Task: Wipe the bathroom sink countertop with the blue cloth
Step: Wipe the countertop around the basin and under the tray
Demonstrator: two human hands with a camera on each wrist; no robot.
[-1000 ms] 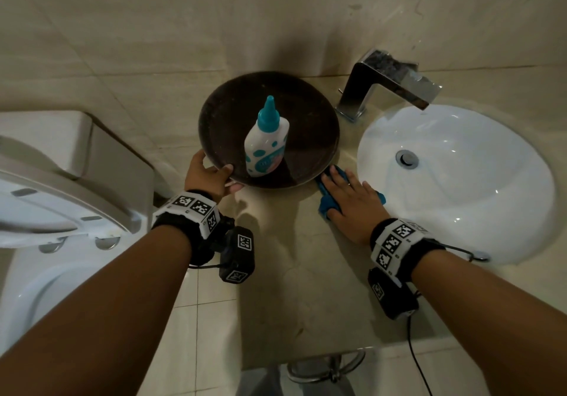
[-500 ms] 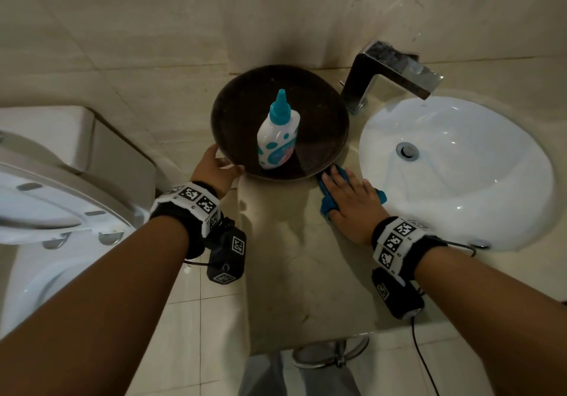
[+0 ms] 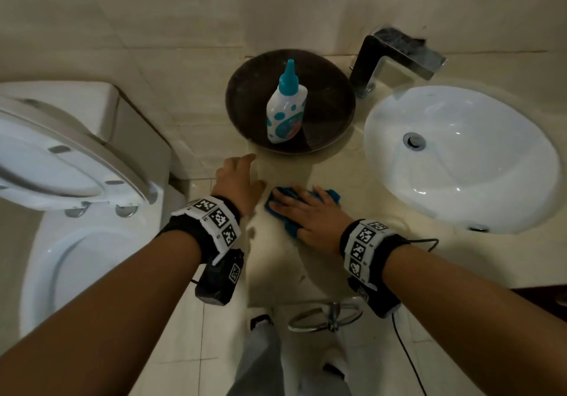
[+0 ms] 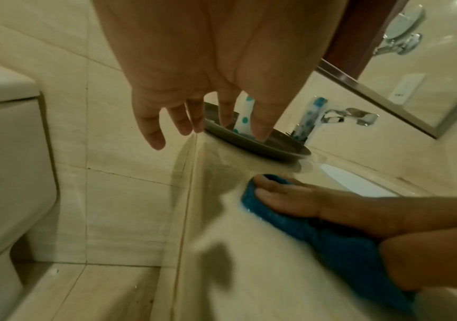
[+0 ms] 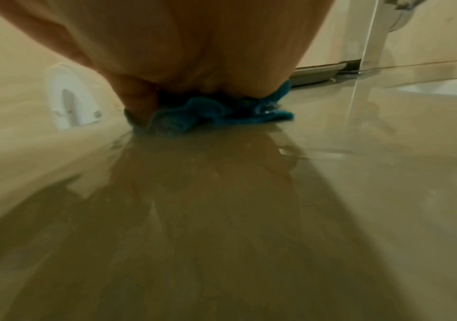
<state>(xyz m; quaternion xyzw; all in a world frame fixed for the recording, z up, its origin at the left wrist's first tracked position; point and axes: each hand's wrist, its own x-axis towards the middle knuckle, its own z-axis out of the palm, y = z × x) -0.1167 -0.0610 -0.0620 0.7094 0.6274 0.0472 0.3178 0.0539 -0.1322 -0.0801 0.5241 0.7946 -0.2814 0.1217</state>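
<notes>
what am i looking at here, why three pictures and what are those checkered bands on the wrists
No machine here: a person is cleaning with bare hands. The checkered bands hold small cameras, one on each wrist, and a third camera sits on the head. The head view looks down on both arms; each wrist view looks along its own hand.

The right hand presses a blue cloth flat on the beige countertop. The left hand is open, holding nothing, near the counter's left edge. Behind them a dark round tray carries a white bottle with a teal cap. To the right are the white sink and its faucet; a toilet stands on the left.
</notes>
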